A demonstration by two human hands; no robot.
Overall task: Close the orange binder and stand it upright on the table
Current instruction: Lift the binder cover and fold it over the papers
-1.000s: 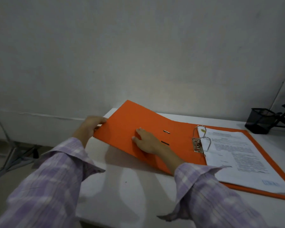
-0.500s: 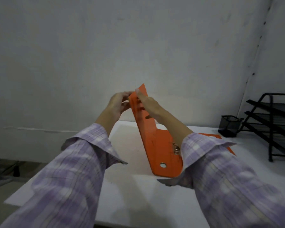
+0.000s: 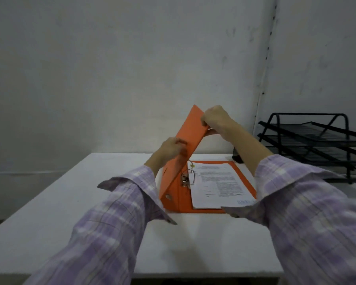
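The orange binder lies on the white table, its back cover flat with printed papers on the metal ring mechanism. Its front cover is raised and leans over the papers, half folded over. My left hand presses on the cover's outer face, fingers curled at its lower part. My right hand grips the cover's upper edge from the inner side. Both sleeves are purple plaid.
A black wire letter tray with three tiers stands at the back right against the wall. A small black mesh holder sits just left of it, behind my right forearm. The table's near edge runs below my arms.
The front cover has swung from lying open on the left, up past vertical, and now tilts over the papers. Both hands rode along with it to the right.
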